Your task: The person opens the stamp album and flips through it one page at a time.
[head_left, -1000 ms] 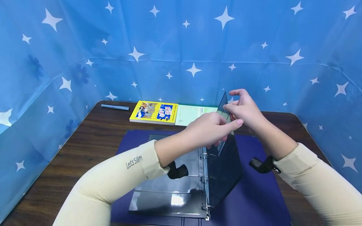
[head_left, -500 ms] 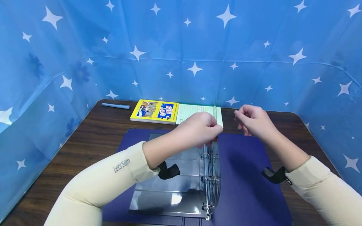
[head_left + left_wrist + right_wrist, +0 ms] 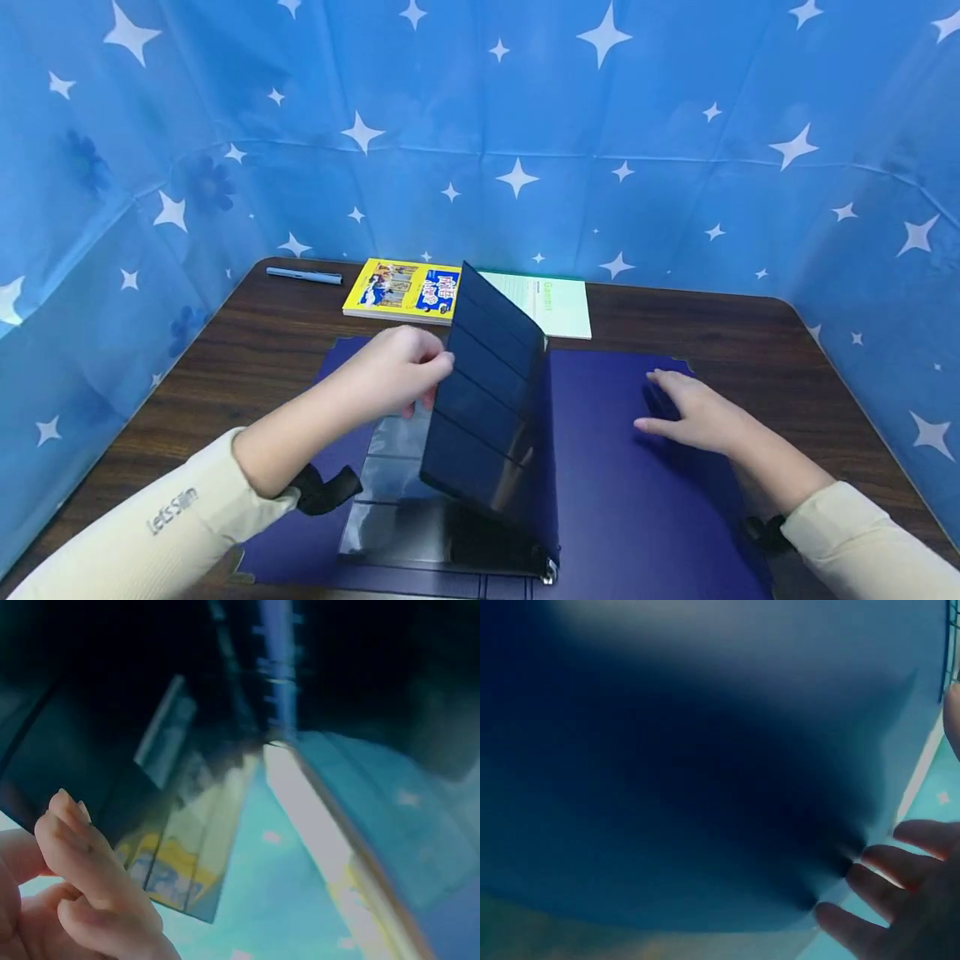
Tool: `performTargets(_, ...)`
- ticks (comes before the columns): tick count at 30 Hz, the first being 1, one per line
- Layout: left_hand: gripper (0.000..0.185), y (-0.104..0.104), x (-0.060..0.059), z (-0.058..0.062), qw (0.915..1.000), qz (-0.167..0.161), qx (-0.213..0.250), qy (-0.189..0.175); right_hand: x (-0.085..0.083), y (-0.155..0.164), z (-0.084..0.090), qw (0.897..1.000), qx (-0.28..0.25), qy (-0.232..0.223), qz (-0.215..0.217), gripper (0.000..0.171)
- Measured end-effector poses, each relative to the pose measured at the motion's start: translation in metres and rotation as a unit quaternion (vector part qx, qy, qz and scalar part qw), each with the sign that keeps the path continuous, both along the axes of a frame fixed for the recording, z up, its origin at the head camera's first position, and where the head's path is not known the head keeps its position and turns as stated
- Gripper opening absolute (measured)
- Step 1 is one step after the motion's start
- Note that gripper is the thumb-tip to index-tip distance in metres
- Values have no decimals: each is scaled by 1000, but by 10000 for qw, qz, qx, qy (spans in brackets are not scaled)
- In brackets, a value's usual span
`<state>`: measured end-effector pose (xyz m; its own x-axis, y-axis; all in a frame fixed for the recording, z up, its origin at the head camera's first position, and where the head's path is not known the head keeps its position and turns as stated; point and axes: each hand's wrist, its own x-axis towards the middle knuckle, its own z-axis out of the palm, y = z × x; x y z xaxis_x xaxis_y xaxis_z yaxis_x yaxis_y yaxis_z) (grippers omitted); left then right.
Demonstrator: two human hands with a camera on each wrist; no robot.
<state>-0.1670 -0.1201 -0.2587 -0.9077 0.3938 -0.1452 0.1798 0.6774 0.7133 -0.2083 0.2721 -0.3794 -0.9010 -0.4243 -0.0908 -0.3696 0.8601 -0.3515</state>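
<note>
A ring binder with a dark purple cover (image 3: pixel 637 508) lies spread on the table. Its sheaf of dark pocket pages (image 3: pixel 487 367) stands tilted up from the spine, leaning left over the pages (image 3: pixel 393 475) lying flat on that side. My left hand (image 3: pixel 393 371) pinches the outer edge of the raised sheaf; the left wrist view shows its fingers (image 3: pixel 97 877) at the page edge. Over the bare right cover, my right hand (image 3: pixel 697 414) is spread and holds nothing, its fingers (image 3: pixel 889 892) extended close to the cover's far edge.
A yellow book (image 3: pixel 367 287) lies behind the binder, partly overlapped by the raised pages. Beside it rests a pale green lined notepad (image 3: pixel 566 308). A blue-grey pen (image 3: pixel 303 276) lies at the back left. Blue star-patterned curtain (image 3: pixel 420 192) surrounds the wooden table (image 3: pixel 262 358).
My left hand has swung the pocket pages from the right across the spine to the left. My right hand has let go of them, moved down to the right and spread its fingers.
</note>
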Motion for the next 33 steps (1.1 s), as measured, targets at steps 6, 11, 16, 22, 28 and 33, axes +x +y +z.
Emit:
performTargets(6, 33, -34, 5, -29, 9994, 157, -19, 312, 12, 7, -16, 9959, 49, -902, 107, 106)
performTargets(11, 35, -48, 10, -39, 9977, 319, 154, 584, 16, 5, -19, 9944, -143, -1041, 60, 110)
performTargets(16, 37, -62, 21, -48, 9969, 425, 171, 637, 18, 3, -19, 9941, -184, -1069, 24, 110)
performTargets(22, 37, -79, 28, -74, 9965, 767, -153, 306, 20, 3, -20, 9943, -341, -1007, 9, 109)
performTargets(28, 35, -77, 40, -113, 9762, 774, -1753, 1018, 22, 4, -21, 9941, -502, -964, 38, 108)
performTargets(33, 84, -62, 47, -135, 9572, -354, -2257, 1778, 25, 5, -21, 9942, -545, -930, -2, 107)
